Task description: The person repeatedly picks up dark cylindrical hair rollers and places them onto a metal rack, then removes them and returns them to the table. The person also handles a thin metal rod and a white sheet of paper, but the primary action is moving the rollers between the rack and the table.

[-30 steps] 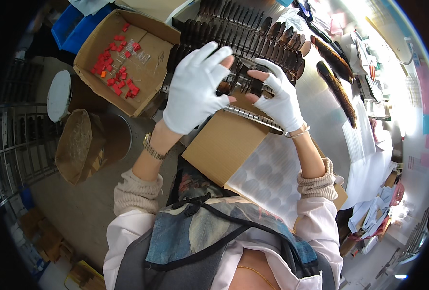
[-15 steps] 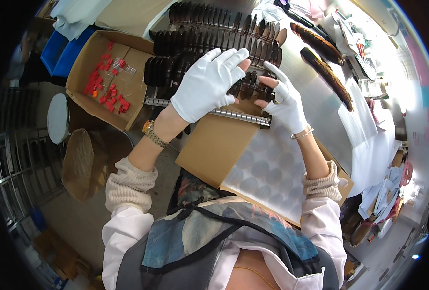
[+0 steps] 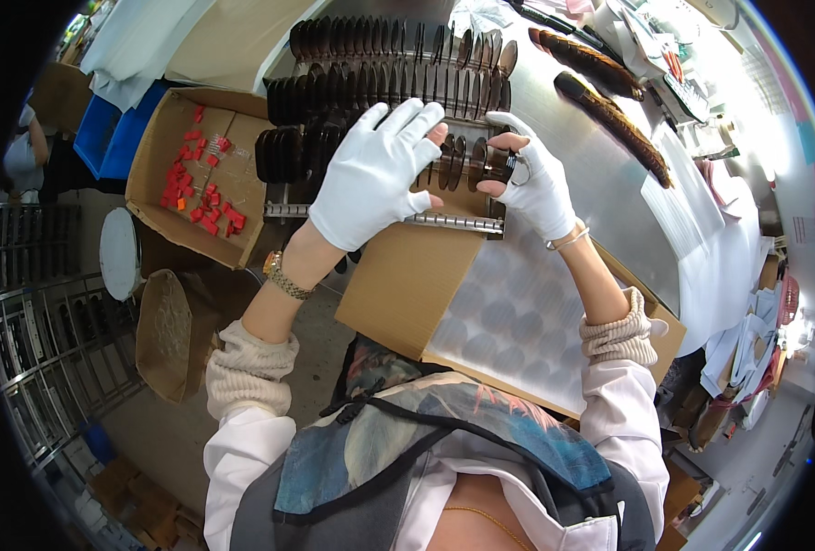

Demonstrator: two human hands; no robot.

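Note:
A metal rack (image 3: 288, 210) bears several rows of dark brown, lens-like discs (image 3: 362, 85) standing on edge. My left hand (image 3: 366, 179), in a white glove with bare fingertips, lies palm down over the front row, fingers stretched out and thumb apart. It hides part of that row. My right hand (image 3: 541, 193), gloved alike, is at the right end of the same row. Its bare thumb and forefinger close around a dark disc (image 3: 497, 165) there; small silvery parts show beside it. More discs (image 3: 458, 163) stand between the two hands.
An open carton (image 3: 242, 234) with red pieces (image 3: 209, 220) stands left, beside a blue bin (image 3: 104, 147). Before me is another open carton (image 3: 407, 285) with a white sheet (image 3: 509, 321) over round shapes. Two brown mottled, elongated objects (image 3: 610, 124) lie on the metal table (image 3: 554, 129).
My right thumb and forefinger, spread apart before, have closed in on the end of the front row. My left hand stays flat over the discs. The whole view has shifted slightly.

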